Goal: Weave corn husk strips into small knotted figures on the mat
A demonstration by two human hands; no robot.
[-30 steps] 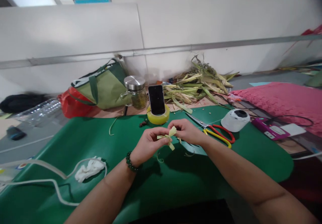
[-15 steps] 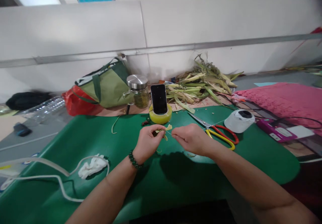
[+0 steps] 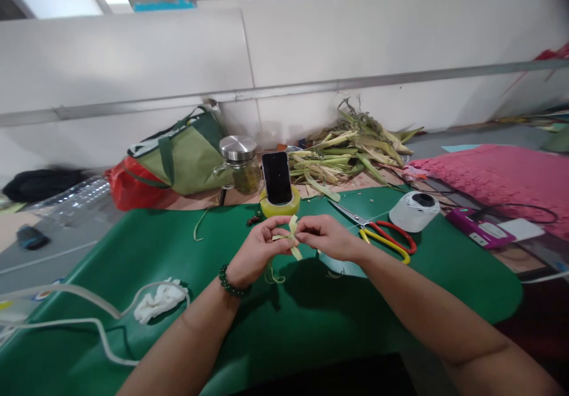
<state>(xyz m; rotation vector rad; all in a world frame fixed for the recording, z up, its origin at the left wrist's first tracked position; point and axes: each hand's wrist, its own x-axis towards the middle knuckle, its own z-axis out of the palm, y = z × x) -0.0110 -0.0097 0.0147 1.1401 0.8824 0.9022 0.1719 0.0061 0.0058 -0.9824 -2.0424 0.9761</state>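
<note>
Pale yellow-green husk strips (image 3: 293,225), crossed like a small flower, are held up between my hands over the green mat (image 3: 338,331). My left hand (image 3: 255,248), with a dark green bead bracelet on the wrist, pinches them from the left. From the right, my right hand (image 3: 326,239) closes its fingertips on the edge of the same piece. Thin curled strands (image 3: 274,277) dangle below my left fingers. Scissors (image 3: 382,236) with red and yellow handles lie right of my right hand, near a spool of white thread (image 3: 414,211).
Behind the hands, a phone (image 3: 277,176) leans upright on a yellow tape roll (image 3: 280,207). A glass mug (image 3: 240,168), a green bag (image 3: 191,153) and a heap of corn husks (image 3: 355,147) line the wall. Crumpled tissue (image 3: 160,302) and a white tube (image 3: 104,337) lie left; a purple power strip (image 3: 480,228), right.
My right hand has come in toward the left one, closing the gap that the thread spanned. The husk piece has turned, and its crossed strips now show more fully. The view shifted slightly.
</note>
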